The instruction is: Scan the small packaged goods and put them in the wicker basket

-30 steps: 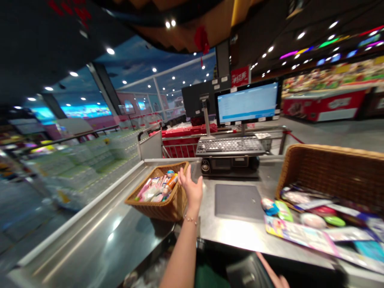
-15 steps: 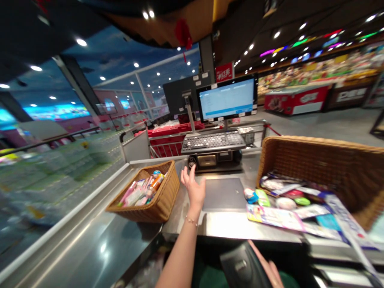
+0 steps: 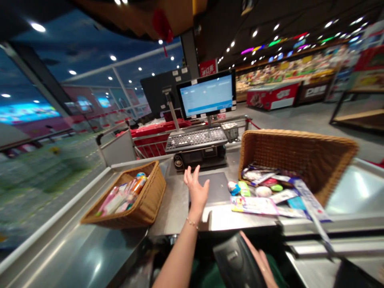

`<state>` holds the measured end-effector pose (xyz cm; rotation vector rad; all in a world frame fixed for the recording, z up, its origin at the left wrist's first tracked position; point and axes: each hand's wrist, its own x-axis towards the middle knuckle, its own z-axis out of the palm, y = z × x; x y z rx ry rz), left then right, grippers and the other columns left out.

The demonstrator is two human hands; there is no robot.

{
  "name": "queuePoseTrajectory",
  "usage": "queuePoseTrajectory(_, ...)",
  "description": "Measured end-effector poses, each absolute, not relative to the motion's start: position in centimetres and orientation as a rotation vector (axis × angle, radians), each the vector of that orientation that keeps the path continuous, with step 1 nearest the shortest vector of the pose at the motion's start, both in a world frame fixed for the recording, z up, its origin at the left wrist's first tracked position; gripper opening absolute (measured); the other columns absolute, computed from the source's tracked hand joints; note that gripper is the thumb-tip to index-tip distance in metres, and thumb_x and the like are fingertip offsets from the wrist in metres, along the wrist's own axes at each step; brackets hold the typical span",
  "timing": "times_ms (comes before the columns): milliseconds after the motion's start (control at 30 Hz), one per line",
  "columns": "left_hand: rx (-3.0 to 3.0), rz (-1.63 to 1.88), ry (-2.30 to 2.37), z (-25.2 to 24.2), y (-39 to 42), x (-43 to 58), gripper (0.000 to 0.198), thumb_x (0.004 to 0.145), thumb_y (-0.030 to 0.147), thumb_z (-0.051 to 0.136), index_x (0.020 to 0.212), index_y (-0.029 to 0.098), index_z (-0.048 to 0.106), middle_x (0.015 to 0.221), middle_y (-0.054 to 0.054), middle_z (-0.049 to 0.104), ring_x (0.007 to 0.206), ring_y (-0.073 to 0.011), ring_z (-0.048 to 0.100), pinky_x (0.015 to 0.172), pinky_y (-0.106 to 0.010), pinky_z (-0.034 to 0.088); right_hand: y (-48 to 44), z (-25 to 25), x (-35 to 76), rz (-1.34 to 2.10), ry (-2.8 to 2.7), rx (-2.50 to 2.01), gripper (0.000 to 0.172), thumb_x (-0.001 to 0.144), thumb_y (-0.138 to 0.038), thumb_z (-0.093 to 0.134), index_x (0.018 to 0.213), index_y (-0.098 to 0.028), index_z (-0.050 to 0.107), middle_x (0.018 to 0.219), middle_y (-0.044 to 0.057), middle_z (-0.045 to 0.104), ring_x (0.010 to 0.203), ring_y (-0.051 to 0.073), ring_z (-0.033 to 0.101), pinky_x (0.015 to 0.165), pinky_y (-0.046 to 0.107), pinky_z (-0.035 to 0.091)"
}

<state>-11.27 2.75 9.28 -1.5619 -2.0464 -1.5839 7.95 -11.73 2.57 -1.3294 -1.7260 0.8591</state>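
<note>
Black handheld device (image 3: 238, 262) is in the right hand (image 3: 261, 262), well in front of the keyboard (image 3: 196, 140) on the near side and a little to its right. The fingers lie along the device's right side, with the rest of the grip hidden. The left hand (image 3: 197, 192) is wide, its fingers spread and nothing in it, also on the near side of the keyboard; I cannot tell whether it touches the grey pad (image 3: 216, 188) beneath, which lies on the metal desk (image 3: 171, 200) just in front of the keyboard. A bracelet (image 3: 192, 223) circles the left wrist.

Left of the keyboard and nearer stands a wicker basket (image 3: 151, 196) filled with small packaged goods (image 3: 129, 192). To the keyboard's right, a larger basket (image 3: 279, 154) lies tipped on its side, with mixed packages (image 3: 258, 205) spread from its mouth onto the desk. Behind the keyboard is a lit monitor (image 3: 207, 94).
</note>
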Motion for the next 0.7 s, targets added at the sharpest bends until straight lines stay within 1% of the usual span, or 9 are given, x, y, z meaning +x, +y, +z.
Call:
queuePoseTrajectory(133, -1.609, -1.580, -2.058, 9.1, 2.9, -10.3, 0.056, 0.076, 0.019, 0.064, 0.131, 0.026, 0.054, 0.150, -0.012, 0.036, 0.144, -0.0308, 0.025, 0.116, -0.052, 0.028, -11.7, 2.2, 7.8, 0.814, -1.647, -1.340, 0.051, 0.097, -0.018, 0.025, 0.138, -0.030, 0.051, 0.131, 0.006, 0.064, 0.121, 0.028, 0.060, 0.112, 0.070, 0.018)
queuePoseTrajectory(333, -1.746, -1.514, -2.111, 9.0, 2.7, -8.1, 0.059, 0.074, 0.018, 0.066, 0.131, 0.026, 0.055, 0.152, -0.011, 0.033, 0.145, -0.0301, 0.024, 0.117, -0.051, 0.027, -11.6, 2.1, 8.1, 0.788, -1.616, -1.394, 0.051, 0.098, -0.021, 0.022, 0.131, -0.033, 0.059, 0.130, 0.003, 0.065, 0.120, 0.029, 0.061, 0.109, 0.071, 0.026)
queuePoseTrajectory(400, -1.799, -1.489, -2.123, 8.8, 2.6, -7.3, 0.058, 0.074, 0.018, 0.066, 0.130, 0.026, 0.055, 0.152, -0.011, 0.034, 0.145, -0.0299, 0.025, 0.117, -0.052, 0.027, -11.4, 1.8, 9.2, 0.774, -1.630, -1.394, 0.048, 0.098, -0.022, 0.025, 0.129, -0.034, 0.060, 0.132, 0.002, 0.064, 0.123, 0.028, 0.059, 0.110, 0.067, 0.031)
queuePoseTrajectory(467, -1.854, -1.472, -2.124, 8.5, 2.6, -6.4, 0.057, 0.073, 0.017, 0.066, 0.129, 0.027, 0.056, 0.152, -0.011, 0.034, 0.145, -0.0297, 0.026, 0.117, -0.052, 0.027, -11.1, 1.5, 10.7, 0.749, -1.710, -1.354, 0.044, 0.095, -0.021, 0.036, 0.130, -0.034, 0.059, 0.137, 0.001, 0.060, 0.126, 0.027, 0.056, 0.110, 0.057, 0.038)
queuePoseTrajectory(500, -1.882, -1.466, -2.124, 8.4, 2.7, -5.9, 0.057, 0.073, 0.017, 0.066, 0.129, 0.027, 0.056, 0.152, -0.010, 0.034, 0.144, -0.0298, 0.026, 0.117, -0.052, 0.028, -11.0, 1.4, 11.3, 0.757, -1.777, -1.319, 0.043, 0.092, -0.021, 0.044, 0.130, -0.035, 0.060, 0.137, 0.001, 0.060, 0.126, 0.027, 0.057, 0.108, 0.053, 0.043)
queuePoseTrajectory(533, -1.912, -1.460, -2.123, 8.2, 2.7, -5.5, 0.058, 0.073, 0.017, 0.066, 0.129, 0.027, 0.057, 0.152, -0.011, 0.034, 0.144, -0.0301, 0.026, 0.116, -0.052, 0.028, -10.9, 1.4, 11.8, 0.762, -1.842, -1.276, 0.041, 0.088, -0.022, 0.051, 0.125, -0.035, 0.063, 0.133, 0.000, 0.063, 0.122, 0.028, 0.060, 0.102, 0.048, 0.050)
queuePoseTrajectory(567, -1.946, -1.451, -2.121, 8.0, 2.7, -5.0, 0.058, 0.072, 0.017, 0.067, 0.128, 0.027, 0.057, 0.152, -0.011, 0.035, 0.144, -0.0305, 0.026, 0.116, -0.052, 0.028, -10.8, 1.6, 12.0, 0.735, -1.829, -1.270, 0.039, 0.086, -0.022, 0.054, 0.120, -0.036, 0.066, 0.129, -0.001, 0.067, 0.118, 0.027, 0.063, 0.098, 0.045, 0.053)
queuePoseTrajectory(600, -1.983, -1.441, -2.116, 7.8, 2.7, -4.6, 0.058, 0.071, 0.016, 0.067, 0.128, 0.026, 0.057, 0.152, -0.011, 0.035, 0.144, -0.0310, 0.026, 0.116, -0.053, 0.029, -10.9, 1.8, 12.1, 0.703, -1.781, -1.297, 0.039, 0.086, -0.021, 0.053, 0.120, -0.036, 0.066, 0.127, -0.002, 0.068, 0.118, 0.027, 0.064, 0.099, 0.045, 0.053)
queuePoseTrajectory(700, -2.111, -1.391, -2.086, 7.0, 2.9, -3.3, 0.058, 0.069, 0.017, 0.069, 0.126, 0.024, 0.059, 0.152, -0.013, 0.035, 0.144, -0.0327, 0.026, 0.115, -0.054, 0.030, -11.4, 2.7, 11.2, 0.646, -1.660, -1.371, 0.048, 0.091, -0.016, 0.040, 0.130, -0.038, 0.057, 0.131, -0.003, 0.065, 0.123, 0.024, 0.060, 0.108, 0.050, 0.045)
